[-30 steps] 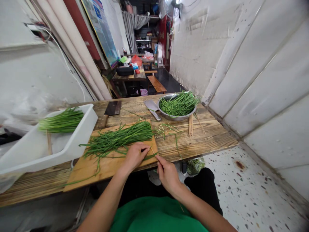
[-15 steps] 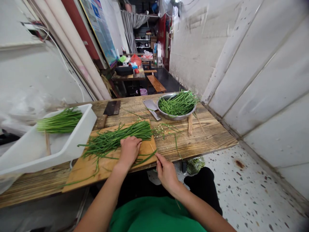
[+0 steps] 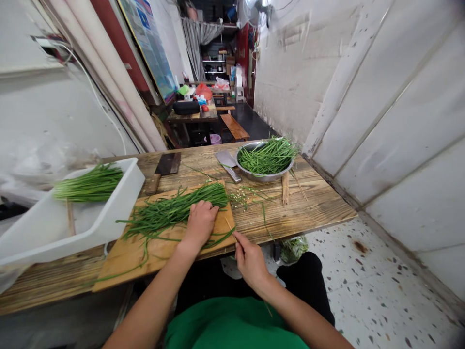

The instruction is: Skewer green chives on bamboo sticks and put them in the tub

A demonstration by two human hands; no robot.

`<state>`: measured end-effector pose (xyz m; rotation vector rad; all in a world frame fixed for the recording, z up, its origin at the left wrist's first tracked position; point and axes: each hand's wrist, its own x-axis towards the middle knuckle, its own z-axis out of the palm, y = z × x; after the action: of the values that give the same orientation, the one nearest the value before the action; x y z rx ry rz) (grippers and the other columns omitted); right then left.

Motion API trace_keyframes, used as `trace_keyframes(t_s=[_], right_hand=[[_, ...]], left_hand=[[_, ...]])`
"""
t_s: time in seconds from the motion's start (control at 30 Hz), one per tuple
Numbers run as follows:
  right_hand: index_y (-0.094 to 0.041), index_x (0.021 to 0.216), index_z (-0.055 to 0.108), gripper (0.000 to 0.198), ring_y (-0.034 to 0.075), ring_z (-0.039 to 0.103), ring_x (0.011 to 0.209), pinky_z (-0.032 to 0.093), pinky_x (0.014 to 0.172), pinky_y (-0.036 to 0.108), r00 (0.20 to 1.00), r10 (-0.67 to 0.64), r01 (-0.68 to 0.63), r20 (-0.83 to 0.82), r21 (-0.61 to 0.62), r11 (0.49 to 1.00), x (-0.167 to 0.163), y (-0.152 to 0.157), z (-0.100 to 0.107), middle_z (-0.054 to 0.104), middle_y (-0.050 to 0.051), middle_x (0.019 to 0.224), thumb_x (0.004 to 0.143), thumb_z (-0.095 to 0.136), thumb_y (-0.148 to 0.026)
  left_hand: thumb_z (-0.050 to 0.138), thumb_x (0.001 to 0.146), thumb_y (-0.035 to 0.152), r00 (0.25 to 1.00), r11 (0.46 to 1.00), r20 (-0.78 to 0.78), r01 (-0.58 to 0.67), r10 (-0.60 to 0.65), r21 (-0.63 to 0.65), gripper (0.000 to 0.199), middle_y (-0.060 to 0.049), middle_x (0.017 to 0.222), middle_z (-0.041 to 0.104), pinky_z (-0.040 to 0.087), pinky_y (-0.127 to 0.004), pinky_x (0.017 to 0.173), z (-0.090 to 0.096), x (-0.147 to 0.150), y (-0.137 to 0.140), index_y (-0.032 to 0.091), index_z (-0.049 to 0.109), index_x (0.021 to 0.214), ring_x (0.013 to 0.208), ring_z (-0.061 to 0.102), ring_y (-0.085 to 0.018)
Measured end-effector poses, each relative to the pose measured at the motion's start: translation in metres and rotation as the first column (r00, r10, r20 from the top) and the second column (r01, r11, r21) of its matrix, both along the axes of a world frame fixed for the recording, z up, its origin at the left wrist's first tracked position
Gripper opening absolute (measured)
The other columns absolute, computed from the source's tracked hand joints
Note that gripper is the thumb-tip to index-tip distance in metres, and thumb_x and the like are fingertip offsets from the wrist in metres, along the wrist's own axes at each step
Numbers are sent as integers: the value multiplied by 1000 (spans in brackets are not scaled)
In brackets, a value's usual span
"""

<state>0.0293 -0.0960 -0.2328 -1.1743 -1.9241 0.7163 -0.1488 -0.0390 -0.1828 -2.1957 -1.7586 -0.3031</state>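
A pile of green garlic chives (image 3: 163,213) lies across the wooden cutting board (image 3: 119,259). My left hand (image 3: 202,222) is at the right part of the pile, its fingers closed around some chives there; the fingertips are partly hidden. Just off the board's right edge, my right hand (image 3: 250,257) pinches a thin bamboo skewer (image 3: 228,224), whose tip points up and left over the board. The skewer's other end sticks out below the wrist. A few loose chive stalks lie near the skewer on the board.
Behind the board lie a dark cleaver (image 3: 169,163) and a metal-handled cleaver (image 3: 231,170). A steel bowl (image 3: 267,178) of chives stands at the back right, bamboo skewers (image 3: 285,189) beside it. A white tray (image 3: 119,208) with more chives is at left.
My left hand has shifted a little to the right and away from me along the chives. My right hand and the skewer stay in nearly the same place.
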Motion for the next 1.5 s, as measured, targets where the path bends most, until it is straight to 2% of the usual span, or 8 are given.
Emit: trace_keyframes(t_s=[0.17,0.33,0.5,0.63,0.97,1.2,1.5], right_hand=[[-9,114,56,38,15,62,57,50,61,23,1000,4,-4,-2,-3,1000,0,0,2,67,8,72,84,34,-14],[-10,115,56,37,16,63,61,51,63,24,1000,8,-8,-17,4,1000,3,-4,3,69,9,77,84,35,-13],[-8,116,55,38,19,65,70,52,67,28,1000,21,-21,-17,-7,1000,6,-9,3,69,13,88,85,34,-14],[-10,115,56,37,18,66,72,52,69,27,1000,25,-25,-17,-4,1000,7,-7,4,69,12,90,85,35,-14],[-12,117,57,38,19,65,85,50,79,28,998,45,-44,-33,5,999,4,-3,1,66,12,102,83,38,-11],[-11,116,57,39,19,66,85,51,78,29,998,50,-49,-48,16,999,3,-2,3,67,13,101,83,38,-9],[-9,115,58,40,18,66,82,50,77,27,999,50,-50,-17,8,999,3,-3,4,68,13,97,82,36,-10]], left_hand=[[45,84,23,1000,999,24,15,-16,36,21,-9,79,57,29,-36,70,6,5,-5,19,65,81,81,45,-23],[44,86,25,962,993,247,111,-115,32,22,-6,91,64,26,-38,80,5,10,-19,22,65,92,87,50,-20],[46,84,30,894,999,447,21,-1,-40,22,-3,85,68,27,-36,78,-6,15,-28,24,67,86,81,55,-18],[48,82,32,843,998,536,-27,52,-53,21,-2,82,68,32,-33,75,-13,13,-26,22,67,83,77,57,-17],[49,82,32,827,998,561,-3,34,-56,20,-2,81,68,36,-30,74,-14,10,-25,21,66,82,74,57,-16],[48,83,31,841,999,540,33,-15,-22,20,-3,84,67,34,-32,76,-16,11,-26,21,66,85,80,57,-17],[48,82,28,857,1000,515,21,-14,-7,19,-2,84,67,29,-34,76,-12,15,-29,22,66,84,81,56,-17]])
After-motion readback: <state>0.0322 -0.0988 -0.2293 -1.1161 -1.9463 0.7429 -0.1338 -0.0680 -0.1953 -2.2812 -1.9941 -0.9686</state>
